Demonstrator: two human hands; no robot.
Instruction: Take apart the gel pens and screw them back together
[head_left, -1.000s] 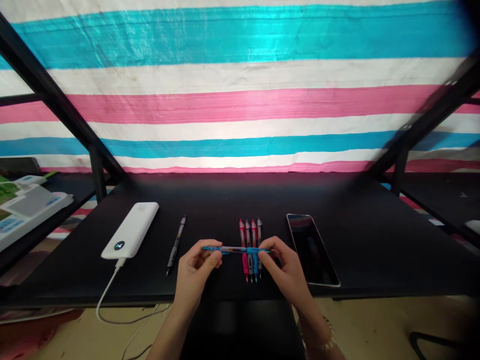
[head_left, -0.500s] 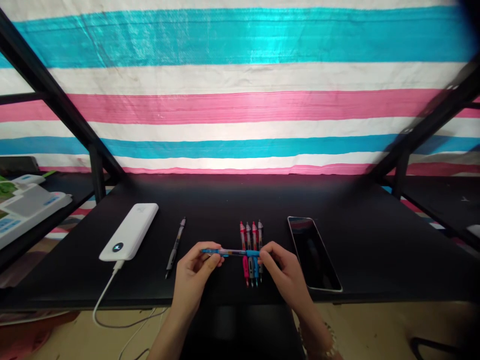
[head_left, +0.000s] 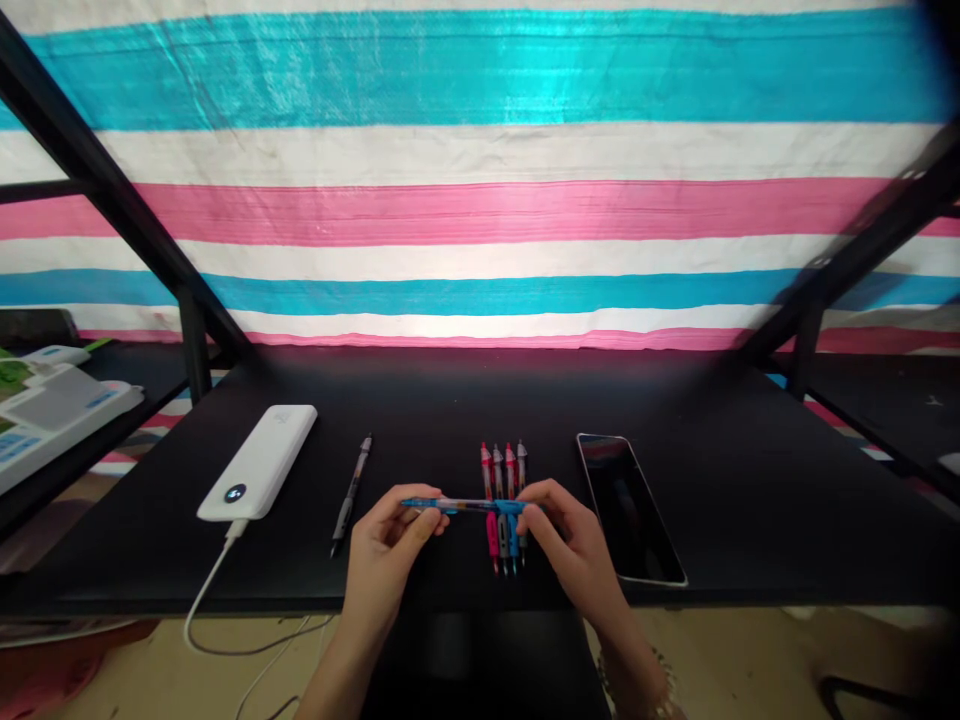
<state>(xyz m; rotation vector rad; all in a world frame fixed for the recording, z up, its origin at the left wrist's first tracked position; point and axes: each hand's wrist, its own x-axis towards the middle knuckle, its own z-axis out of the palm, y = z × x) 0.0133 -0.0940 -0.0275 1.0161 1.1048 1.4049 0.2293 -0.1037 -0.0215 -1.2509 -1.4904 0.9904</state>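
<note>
A blue pen (head_left: 472, 506) with a clear barrel lies level between my two hands above the table. My left hand (head_left: 391, 540) pinches its left end between thumb and fingers. At the blue grip on the other end, my right hand (head_left: 571, 540) is closed on the same pen. Beneath it, several pens (head_left: 503, 535) with pink, grey and blue grips lie side by side, pointing toward me and partly covered by the held pen and my right fingers. A single grey pen (head_left: 350, 497) rests apart, left of my left hand.
On the black table (head_left: 450, 400), a white power bank (head_left: 262, 460) with a plugged-in white cable (head_left: 202, 590) lies at left. A dark phone (head_left: 631, 510) lies right of my right hand. Black metal posts (head_left: 142, 230) slant at both sides, before a striped sheet (head_left: 480, 210).
My right fingers have shifted very slightly along the blue grip of the pen. Both hands otherwise stay in place, and the things on the table have not moved.
</note>
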